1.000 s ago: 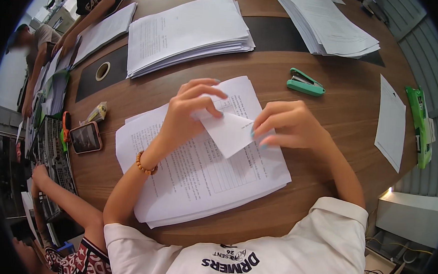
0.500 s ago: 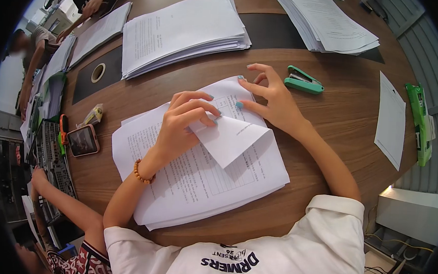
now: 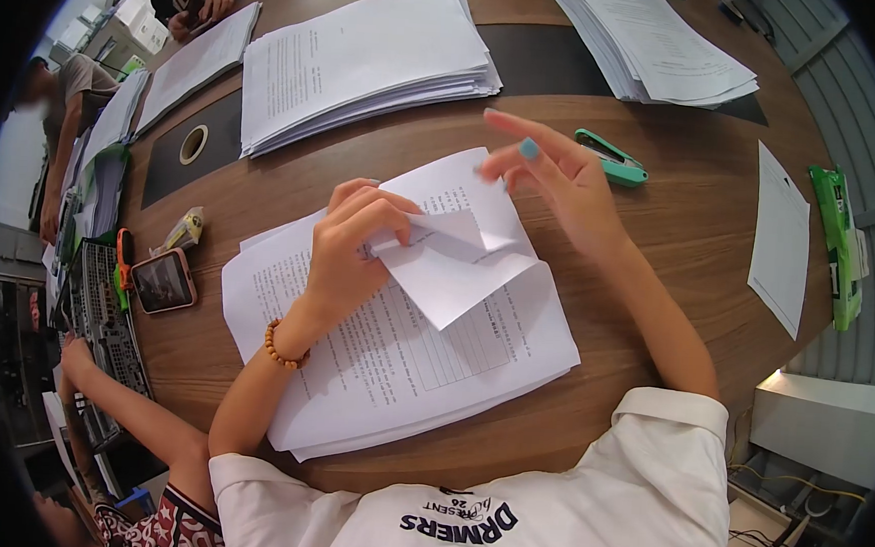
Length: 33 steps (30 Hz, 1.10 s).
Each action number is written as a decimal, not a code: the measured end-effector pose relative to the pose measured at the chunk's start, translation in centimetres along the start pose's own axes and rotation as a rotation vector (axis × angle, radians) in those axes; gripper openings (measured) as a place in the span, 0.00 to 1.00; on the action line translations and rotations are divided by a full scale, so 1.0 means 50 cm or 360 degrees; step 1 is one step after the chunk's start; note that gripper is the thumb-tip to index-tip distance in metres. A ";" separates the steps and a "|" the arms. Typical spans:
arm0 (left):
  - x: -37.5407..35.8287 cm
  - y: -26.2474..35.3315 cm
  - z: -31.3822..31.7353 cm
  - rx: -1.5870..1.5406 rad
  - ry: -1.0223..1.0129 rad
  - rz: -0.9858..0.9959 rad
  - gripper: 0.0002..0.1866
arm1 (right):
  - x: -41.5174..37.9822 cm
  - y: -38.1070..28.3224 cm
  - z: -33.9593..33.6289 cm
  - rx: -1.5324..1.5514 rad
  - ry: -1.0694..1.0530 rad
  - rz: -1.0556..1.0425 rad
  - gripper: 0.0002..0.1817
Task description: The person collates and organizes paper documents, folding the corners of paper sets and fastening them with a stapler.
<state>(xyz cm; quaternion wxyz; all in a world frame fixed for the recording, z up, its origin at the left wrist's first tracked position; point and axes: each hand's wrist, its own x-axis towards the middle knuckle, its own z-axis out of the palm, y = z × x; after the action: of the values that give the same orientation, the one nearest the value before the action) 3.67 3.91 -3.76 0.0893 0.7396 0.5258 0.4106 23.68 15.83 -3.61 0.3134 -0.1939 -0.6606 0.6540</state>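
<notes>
A stack of printed sheets (image 3: pixel 353 344) lies in front of me on the wooden table. My left hand (image 3: pixel 354 243) is closed on the folded-back part of a sheet of paper (image 3: pixel 452 279), whose blank underside faces up. A printed strip shows beside my left fingertips. Above the stack's far right corner, my right hand (image 3: pixel 568 191) is raised with its fingers apart, holding nothing and slightly blurred. Just beyond it lies a green stapler (image 3: pixel 619 167), partly hidden behind my right hand.
Thick paper piles stand at the back middle (image 3: pixel 360 63) and back right (image 3: pixel 652 46). On the left are a tape roll (image 3: pixel 194 145), a phone (image 3: pixel 165 281), orange-handled scissors (image 3: pixel 125 254) and a keyboard (image 3: pixel 104 313). A green packet (image 3: pixel 840 248) is at right. Other people sit to the left.
My right hand has lifted off the stack's far corner, its fingers rising in front of the stapler. The left hand has shifted slightly left, and more of the sheet is folded over.
</notes>
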 end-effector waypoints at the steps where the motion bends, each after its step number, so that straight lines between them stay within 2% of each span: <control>1: -0.003 -0.002 0.001 -0.0002 -0.0001 -0.0001 0.14 | 0.003 0.007 -0.004 0.0039 0.0107 -0.0039 0.23; 2: -0.006 -0.003 0.001 -0.0022 0.0045 0.0012 0.15 | 0.000 0.017 -0.007 0.0038 0.0108 -0.0038 0.23; 4: -0.008 -0.006 -0.001 -0.0040 0.0090 0.0028 0.17 | -0.008 0.041 -0.010 -0.0960 0.0218 -0.0288 0.22; 5: -0.008 -0.008 -0.005 -0.0027 0.0042 0.0081 0.17 | -0.011 0.050 -0.009 -0.0959 0.0220 -0.0290 0.22; 7: -0.008 -0.009 -0.009 -0.0018 -0.0011 0.0134 0.17 | -0.018 0.059 -0.002 -0.1499 0.0181 -0.0505 0.22; 10: -0.008 -0.005 -0.014 -0.0107 -0.0017 0.0185 0.16 | -0.023 0.046 0.001 -0.1678 0.0160 -0.0595 0.21; 19: -0.005 0.002 -0.021 -0.0081 -0.0039 0.0269 0.16 | -0.025 0.052 0.014 -0.1482 0.0143 -0.0556 0.17; 22: -0.004 0.002 -0.021 -0.0080 -0.0044 0.0278 0.15 | -0.023 0.056 0.017 -0.1296 0.0148 -0.0466 0.17; 29: -0.004 0.002 -0.020 -0.0057 -0.0043 0.0299 0.16 | -0.022 0.063 0.021 -0.1240 0.0213 -0.0398 0.18; 31: -0.006 0.000 -0.019 -0.0054 -0.0052 0.0297 0.16 | -0.025 0.062 0.027 -0.0411 0.0370 0.0153 0.18; 32: -0.006 -0.001 -0.020 -0.0060 -0.0055 0.0298 0.16 | -0.023 0.055 0.024 -0.0408 0.0374 0.0151 0.18; 33: -0.006 -0.002 -0.021 -0.0064 -0.0058 0.0299 0.16 | -0.020 0.044 0.017 -0.0267 0.0390 0.0336 0.18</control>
<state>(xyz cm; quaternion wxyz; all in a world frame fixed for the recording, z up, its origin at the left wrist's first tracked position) 2.83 3.38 -3.28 0.0747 0.7911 0.4440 0.4141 23.48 14.69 -5.89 0.3038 -0.3660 -0.6457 0.5973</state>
